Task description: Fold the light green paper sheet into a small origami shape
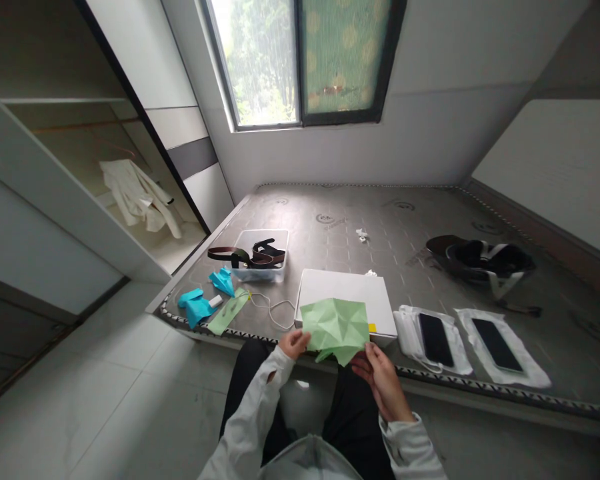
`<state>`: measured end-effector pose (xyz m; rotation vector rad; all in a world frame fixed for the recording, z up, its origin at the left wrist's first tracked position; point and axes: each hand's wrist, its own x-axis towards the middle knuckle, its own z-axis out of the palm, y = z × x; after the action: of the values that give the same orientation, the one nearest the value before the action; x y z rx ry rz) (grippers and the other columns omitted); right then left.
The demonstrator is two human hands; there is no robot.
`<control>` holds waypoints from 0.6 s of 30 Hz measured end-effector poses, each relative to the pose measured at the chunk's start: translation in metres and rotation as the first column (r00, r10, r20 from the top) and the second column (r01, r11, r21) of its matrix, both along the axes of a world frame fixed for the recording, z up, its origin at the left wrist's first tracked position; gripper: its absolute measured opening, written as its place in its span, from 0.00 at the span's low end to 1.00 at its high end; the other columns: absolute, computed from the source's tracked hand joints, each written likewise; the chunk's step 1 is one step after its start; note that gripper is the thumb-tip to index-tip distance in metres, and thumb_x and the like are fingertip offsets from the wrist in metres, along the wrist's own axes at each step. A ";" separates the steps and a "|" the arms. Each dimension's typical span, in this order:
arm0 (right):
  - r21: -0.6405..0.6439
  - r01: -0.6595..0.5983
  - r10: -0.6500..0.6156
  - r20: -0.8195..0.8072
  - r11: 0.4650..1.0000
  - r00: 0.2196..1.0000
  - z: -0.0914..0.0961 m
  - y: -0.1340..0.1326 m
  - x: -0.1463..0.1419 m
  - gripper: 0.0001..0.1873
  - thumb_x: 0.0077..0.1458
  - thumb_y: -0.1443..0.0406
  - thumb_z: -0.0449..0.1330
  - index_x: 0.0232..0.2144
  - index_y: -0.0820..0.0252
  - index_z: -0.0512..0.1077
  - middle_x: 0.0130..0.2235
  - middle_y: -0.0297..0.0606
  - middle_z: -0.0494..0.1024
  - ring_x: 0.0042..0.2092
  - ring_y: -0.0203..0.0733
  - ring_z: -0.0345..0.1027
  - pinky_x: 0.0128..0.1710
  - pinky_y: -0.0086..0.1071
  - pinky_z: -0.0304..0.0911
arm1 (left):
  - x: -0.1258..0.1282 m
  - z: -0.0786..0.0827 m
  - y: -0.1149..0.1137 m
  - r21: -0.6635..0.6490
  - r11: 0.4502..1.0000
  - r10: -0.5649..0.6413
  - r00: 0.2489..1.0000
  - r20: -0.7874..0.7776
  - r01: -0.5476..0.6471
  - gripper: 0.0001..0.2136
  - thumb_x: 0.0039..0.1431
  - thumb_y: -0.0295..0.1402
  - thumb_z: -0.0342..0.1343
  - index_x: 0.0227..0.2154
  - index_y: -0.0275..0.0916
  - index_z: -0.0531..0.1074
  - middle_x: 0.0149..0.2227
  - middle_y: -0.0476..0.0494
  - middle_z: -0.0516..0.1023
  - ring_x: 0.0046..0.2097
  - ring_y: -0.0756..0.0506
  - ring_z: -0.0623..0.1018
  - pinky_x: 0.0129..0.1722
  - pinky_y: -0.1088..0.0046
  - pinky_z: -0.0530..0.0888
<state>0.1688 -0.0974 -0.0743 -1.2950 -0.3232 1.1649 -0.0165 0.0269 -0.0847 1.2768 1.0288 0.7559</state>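
The left hand (pixel 294 343) and right hand (pixel 380 375) are pinching opposite edges of the creased green paper (pixel 336 323), which is spanning between them, its long axis seemingly running hand to hand; a white box (pixel 347 285) is lying just beyond.

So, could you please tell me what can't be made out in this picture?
Head view:
Part of the white box: behind the green paper.
Small white item: partly behind the box.
Tub floor: partly covered by belt.
Mattress print: too small to read.
Left sleeve, right sleeve: cut off by bottom edge.
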 end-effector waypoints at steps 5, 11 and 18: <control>-0.077 0.061 -0.062 -0.005 0.995 0.998 -0.017 -0.002 0.000 0.29 0.35 0.42 0.69 0.32 0.55 0.71 0.28 0.35 0.80 0.31 0.47 0.75 0.26 0.34 0.70 | 0.016 -0.016 -0.036 -0.017 0.999 0.035 0.986 0.163 -0.032 0.32 0.38 0.59 0.65 0.34 0.32 0.79 0.33 0.36 0.83 0.37 0.39 0.81 0.40 0.65 0.77; 0.018 0.081 -0.080 -0.029 0.997 0.996 -0.017 -0.009 -0.008 0.31 0.46 0.42 0.63 0.43 0.56 0.70 0.41 0.42 0.81 0.41 0.54 0.76 0.34 0.41 0.72 | 0.014 -0.007 -0.044 0.183 0.979 0.107 0.989 -0.100 -0.087 0.25 0.49 0.54 0.58 0.36 0.34 0.80 0.22 0.45 0.79 0.26 0.46 0.77 0.28 0.73 0.74; -0.030 -0.041 0.040 -0.026 0.999 0.999 -0.012 -0.010 -0.018 0.46 0.42 0.49 0.69 0.60 0.53 0.56 0.49 0.42 0.78 0.50 0.53 0.73 0.45 0.44 0.70 | 0.004 0.005 -0.047 0.534 0.836 0.113 0.915 -0.388 0.124 0.15 0.59 0.43 0.51 0.34 0.40 0.80 0.18 0.48 0.75 0.20 0.48 0.73 0.21 0.76 0.67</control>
<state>0.1507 -0.1075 -0.0862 -1.3043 -0.3154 1.2238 -0.0129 -0.0198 -0.0797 2.0039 1.1788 0.8352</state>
